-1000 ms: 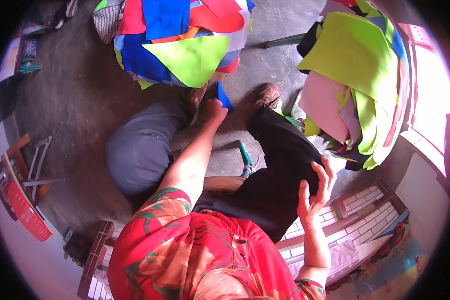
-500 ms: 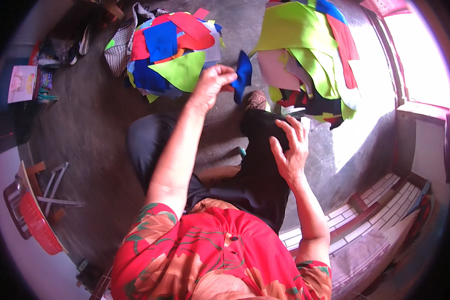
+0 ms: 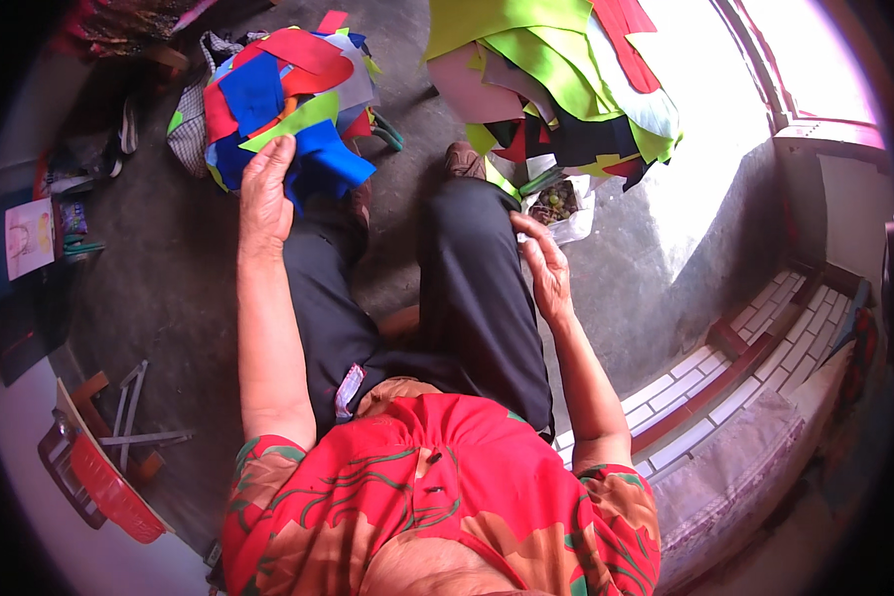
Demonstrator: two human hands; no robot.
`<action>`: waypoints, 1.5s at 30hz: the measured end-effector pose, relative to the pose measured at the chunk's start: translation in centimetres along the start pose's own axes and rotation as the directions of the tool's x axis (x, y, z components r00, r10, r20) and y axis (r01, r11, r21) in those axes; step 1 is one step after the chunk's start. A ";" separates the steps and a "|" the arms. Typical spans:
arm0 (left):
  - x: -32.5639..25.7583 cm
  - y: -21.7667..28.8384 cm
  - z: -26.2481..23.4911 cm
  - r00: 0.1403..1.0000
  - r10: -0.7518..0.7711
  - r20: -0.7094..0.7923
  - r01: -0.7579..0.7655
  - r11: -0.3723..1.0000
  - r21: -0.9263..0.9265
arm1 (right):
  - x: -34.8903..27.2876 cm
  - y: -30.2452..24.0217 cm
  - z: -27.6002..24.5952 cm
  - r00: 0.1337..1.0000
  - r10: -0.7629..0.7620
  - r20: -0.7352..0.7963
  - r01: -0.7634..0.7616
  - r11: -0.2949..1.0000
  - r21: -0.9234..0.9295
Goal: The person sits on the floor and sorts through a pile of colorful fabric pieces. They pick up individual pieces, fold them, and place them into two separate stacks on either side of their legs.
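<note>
A bright blue fabric piece (image 3: 330,161) is pinched at its edge by the fingers of my left hand (image 3: 266,194). It lies against the near side of the left pile of cut fabric scraps (image 3: 308,55), made up of red, blue, lime and grey pieces. Beside my right knee is my right hand (image 3: 546,260), its fingers loosely bent and somewhat apart. Those fingertips are close to the dark trouser leg (image 3: 482,288), and I make out no fabric in them.
A larger pile of lime, red, pink and black fabric (image 3: 556,70) stands ahead on the right. Close to it sits a white bag (image 3: 569,214) with small round things inside. A red chair (image 3: 109,487) is at the left, a brick-patterned ledge (image 3: 705,382) at the right.
My left hand has swung left with the blue fabric piece, from between the piles to the left pile. My right hand has dropped lower beside the knee, fingers more bent. The view has shifted.
</note>
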State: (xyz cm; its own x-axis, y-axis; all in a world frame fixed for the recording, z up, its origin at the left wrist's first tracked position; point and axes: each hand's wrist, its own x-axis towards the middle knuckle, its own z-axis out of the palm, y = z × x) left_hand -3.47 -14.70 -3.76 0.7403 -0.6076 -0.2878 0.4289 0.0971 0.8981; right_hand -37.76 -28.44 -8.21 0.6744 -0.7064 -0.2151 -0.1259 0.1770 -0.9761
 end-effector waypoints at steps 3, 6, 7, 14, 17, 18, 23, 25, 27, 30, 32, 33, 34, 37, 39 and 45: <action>1.0 0.0 0.4 0.983 0.072 -0.168 -0.046 0.987 0.155 | 1.3 5.2 -1.7 0.966 0.244 -0.083 -0.219 0.947 0.233; 1.1 0.8 1.5 0.984 0.064 -0.168 -0.026 0.976 0.216 | 3.2 12.8 -3.2 0.873 0.461 -0.159 -0.441 0.885 0.147; 1.0 1.0 1.7 0.983 0.052 -0.175 -0.012 0.975 0.222 | 3.7 15.4 -3.7 0.831 0.535 -0.151 -0.521 0.845 0.124; 1.6 1.7 -1.1 0.965 -0.088 -0.249 0.096 0.995 0.020 | 7.5 22.0 -4.0 0.968 0.229 -0.102 -0.244 0.764 -0.597; 0.9 2.8 -1.4 0.993 -0.110 -0.038 0.113 0.988 0.101 | 8.9 23.2 -3.7 0.984 0.147 -0.099 -0.175 0.728 -0.662; 0.9 3.2 -1.0 0.992 -0.126 -0.025 0.128 0.980 0.152 | 9.3 23.7 -3.5 0.977 0.174 -0.123 -0.207 0.637 -0.742; 1.0 3.4 0.0 0.981 -0.188 -0.050 0.195 0.948 0.251 | 11.8 22.6 -3.2 0.957 0.289 -0.004 -0.152 0.491 -0.858; 1.1 3.4 0.2 0.973 -0.186 -0.137 0.212 0.955 0.206 | 12.3 23.4 -3.7 0.984 0.176 0.010 -0.086 0.529 -0.844; 1.1 3.2 0.3 0.956 -0.192 -0.222 0.228 0.963 0.146 | 12.7 24.7 -4.0 0.984 0.175 0.031 -0.056 0.470 -0.881; 0.5 3.0 -1.0 0.889 -0.155 -0.430 0.208 0.975 0.079 | 14.2 27.0 -4.2 0.977 0.177 0.122 0.048 0.376 -0.925; 0.2 3.0 -1.3 0.872 -0.146 -0.466 0.188 0.981 0.044 | 14.5 28.8 -4.6 0.968 0.171 0.182 0.118 0.327 -0.937; 0.9 3.0 -0.5 0.888 -0.174 -0.425 0.199 0.980 0.014 | 13.5 30.5 -5.8 0.972 0.163 0.172 0.116 0.306 -0.945; 0.3 3.4 -0.7 0.887 -0.183 -0.423 0.189 0.982 -0.028 | 14.4 31.5 -5.9 0.960 0.153 0.234 0.186 0.275 -0.943; 1.9 3.0 0.4 0.939 -0.206 -0.276 0.203 0.978 -0.038 | 11.1 35.5 -10.7 0.973 0.107 0.203 0.178 0.208 -0.962; 1.7 2.3 0.2 0.959 -0.168 -0.228 0.162 0.986 -0.044 | 10.7 33.3 -9.4 0.976 0.153 0.157 0.107 0.294 -0.950; 0.3 2.6 -0.1 0.966 -0.198 -0.164 0.171 0.971 -0.165 | 6.5 14.8 -4.6 0.993 0.100 0.071 -0.007 0.626 -0.780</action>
State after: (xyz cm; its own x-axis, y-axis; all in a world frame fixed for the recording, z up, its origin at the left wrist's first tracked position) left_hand -2.11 -14.52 -1.57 0.7154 -0.4773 -0.5104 0.6286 0.1207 0.7683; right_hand -38.61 -33.54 -24.16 0.7084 -0.6348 -0.3085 -0.6508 -0.4183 -0.6336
